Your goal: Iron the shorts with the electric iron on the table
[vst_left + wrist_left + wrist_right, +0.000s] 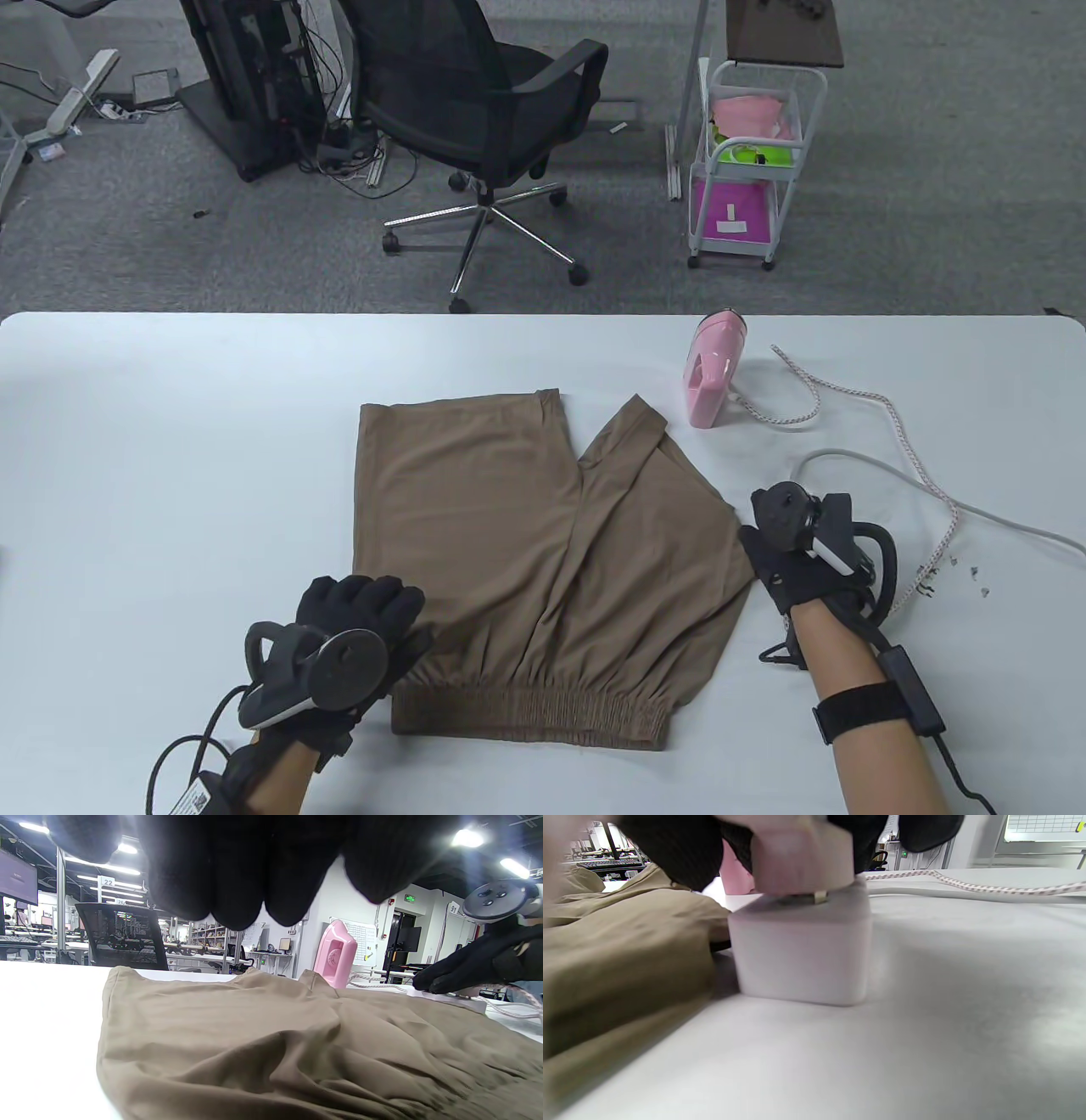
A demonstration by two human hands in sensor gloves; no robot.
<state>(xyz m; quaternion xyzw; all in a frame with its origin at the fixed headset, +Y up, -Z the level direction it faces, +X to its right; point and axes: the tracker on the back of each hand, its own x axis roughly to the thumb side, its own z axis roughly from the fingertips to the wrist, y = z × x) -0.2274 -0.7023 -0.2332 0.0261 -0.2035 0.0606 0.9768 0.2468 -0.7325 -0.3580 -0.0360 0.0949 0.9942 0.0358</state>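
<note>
Shorts (543, 560) lie flat mid-table, waistband twd the person, legs pointing away, so long axis runs near-to-far. Table view: left hand (361, 624) rests palm-down on the waistband's left corner, fingers spread, gripping nothing. Right hand (793, 556) sits just off the shorts' right hem, down on the table (170, 441), closed round smth white. Pink iron (715, 369) stands on end at the far edge, beyond the right leg, its long axis tilted slightly, top end away from the person. It lies ahead of the right hand and a bit left; that hand is clearly the nearer one, left hand well apart from it. Braided cord (891, 424) loops off to the right w/ a white cable (976, 509).

Left wrist view: black fingertips (237, 878) hang over wrinkled fabric; iron upright past the far hem, right hand low at the right edge.

Right wrist view: right fingers (683, 849) grip a white plug (801, 861), its prongs nearly seated in a white socket cube (801, 950) touching the shorts' edge. Cube's own lead not traceable here.

Judgement: power is being connected first; next reach would prob. go forward from the right hand to the iron.
</note>
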